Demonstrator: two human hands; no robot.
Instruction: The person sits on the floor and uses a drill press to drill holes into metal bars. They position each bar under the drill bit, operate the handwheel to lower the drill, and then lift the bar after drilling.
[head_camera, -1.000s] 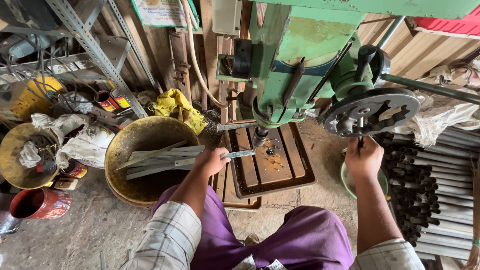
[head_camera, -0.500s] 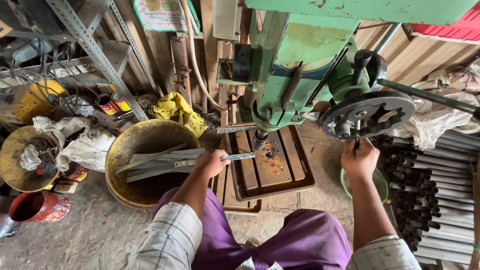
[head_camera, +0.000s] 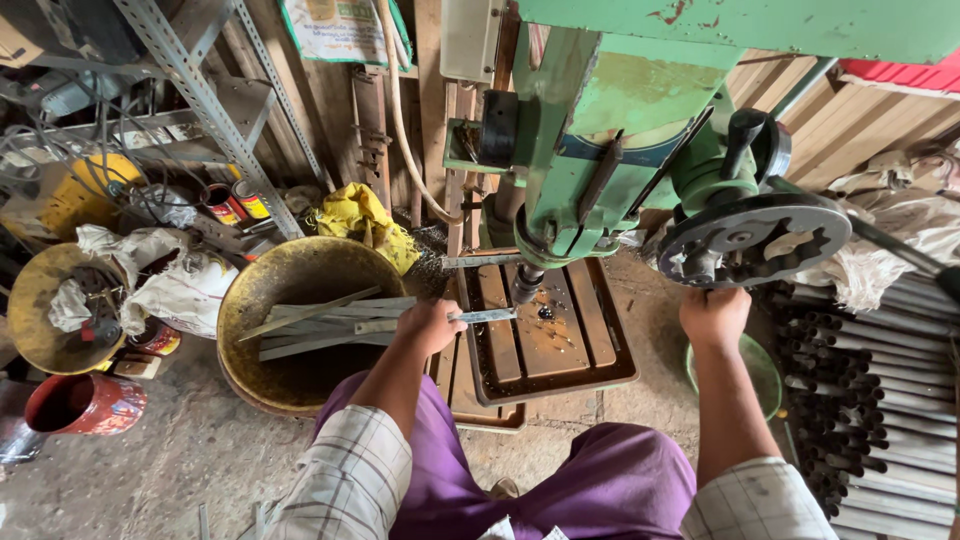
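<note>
Handwheel (head_camera: 755, 238) turned since earlier; right hand (head_camera: 713, 318) still gripping its handle.
Left hand (head_camera: 430, 325) clenched on metal strip (head_camera: 482, 316) under drill chuck (head_camera: 524, 283), beside yellow basin (head_camera: 250, 300).

Single view only: head cam, worn, looks steeply down over own lap and forearms. Faces wooden wall, green drill press (head_camera: 620, 150) dead ahead, top cropped by frame edge. Close range, arm's reach: left hand (head_camera: 430, 325) and right hand (head_camera: 713, 315) mid-frame. Floor (head_camera: 150, 470) fills lower left, pipe stack (head_camera: 880, 400) at right edge. No second view, no overlap.
</note>
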